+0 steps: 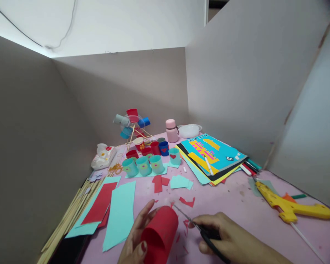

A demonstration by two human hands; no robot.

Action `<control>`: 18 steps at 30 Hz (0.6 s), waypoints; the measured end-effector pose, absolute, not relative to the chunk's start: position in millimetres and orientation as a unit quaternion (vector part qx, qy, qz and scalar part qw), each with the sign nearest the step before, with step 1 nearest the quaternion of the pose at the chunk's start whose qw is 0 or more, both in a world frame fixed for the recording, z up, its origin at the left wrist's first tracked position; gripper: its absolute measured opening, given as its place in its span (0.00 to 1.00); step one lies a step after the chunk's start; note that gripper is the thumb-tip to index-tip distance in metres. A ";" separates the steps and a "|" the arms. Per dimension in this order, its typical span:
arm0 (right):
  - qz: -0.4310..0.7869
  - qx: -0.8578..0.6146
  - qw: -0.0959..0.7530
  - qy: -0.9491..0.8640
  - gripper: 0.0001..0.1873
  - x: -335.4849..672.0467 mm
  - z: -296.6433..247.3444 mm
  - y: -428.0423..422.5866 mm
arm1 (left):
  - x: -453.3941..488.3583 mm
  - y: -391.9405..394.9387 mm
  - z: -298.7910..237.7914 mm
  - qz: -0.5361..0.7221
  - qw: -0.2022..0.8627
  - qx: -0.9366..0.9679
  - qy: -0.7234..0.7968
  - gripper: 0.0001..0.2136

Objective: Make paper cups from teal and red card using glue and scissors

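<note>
A tube of rolled red paper point(165, 229) lies tilted in my left hand point(139, 229), its near end open toward me. My fingers wrap round its left side. In my right hand point(217, 231) is a pair of scissors point(206, 238) with black handles, their metal blades pointing up and left toward the tube's far end. The blades look close together, just right of the tube. Red paper scraps point(187, 201) lie scattered on the pink tabletop around the blades.
Cut sheets of light-green paper point(121, 209) and red paper point(100, 203) lie left beside wooden sticks point(63, 220). Small paper cups point(143, 165) stand ahead, before a paper-cup wheel point(132, 123) and pink bottle point(172, 131). A yellow glue gun point(288, 207) and coloured sheets point(225, 172) are right.
</note>
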State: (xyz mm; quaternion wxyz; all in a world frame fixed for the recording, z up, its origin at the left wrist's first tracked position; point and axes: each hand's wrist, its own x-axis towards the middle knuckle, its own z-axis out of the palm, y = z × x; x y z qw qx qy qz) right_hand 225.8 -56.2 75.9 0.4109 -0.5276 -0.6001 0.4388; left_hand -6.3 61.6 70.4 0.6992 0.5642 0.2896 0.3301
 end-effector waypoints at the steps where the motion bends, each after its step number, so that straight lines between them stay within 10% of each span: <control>1: 0.435 -0.532 0.412 -0.599 0.06 225.3 76.7 -56.9 | -5.1 60.6 71.5 0.329 0.704 0.559 0.289 0.33; 18: 0.416 -0.576 0.370 -0.598 0.03 226.0 78.0 -56.8 | 11.0 44.9 72.6 0.388 0.727 0.470 0.318 0.34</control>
